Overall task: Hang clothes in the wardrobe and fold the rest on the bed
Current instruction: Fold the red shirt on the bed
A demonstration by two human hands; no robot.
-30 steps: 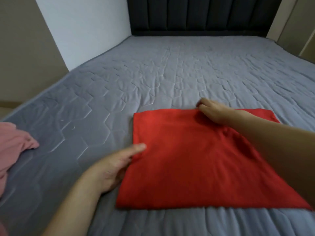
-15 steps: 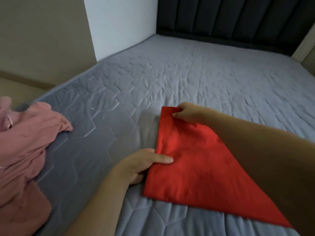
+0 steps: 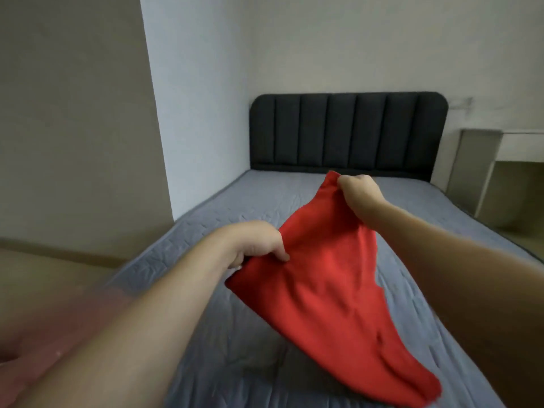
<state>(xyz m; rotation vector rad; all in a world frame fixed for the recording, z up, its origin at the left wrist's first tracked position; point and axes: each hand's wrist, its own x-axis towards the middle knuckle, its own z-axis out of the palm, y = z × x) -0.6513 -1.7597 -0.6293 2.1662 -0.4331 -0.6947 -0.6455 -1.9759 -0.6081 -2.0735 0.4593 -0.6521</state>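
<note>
Hands (image 3: pixel 259 245) gripping red garment (image 3: pixel 332 278) edge

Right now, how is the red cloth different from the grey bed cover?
The red cloth is lifted up in the air, while the grey bed cover lies flat on the bed. The red cloth is plain and bright; the grey bed cover is dull with stitched shapes. The left hand and right hand grip the red cloth, but neither grips the grey bed cover. Both are soft fabric.
</note>
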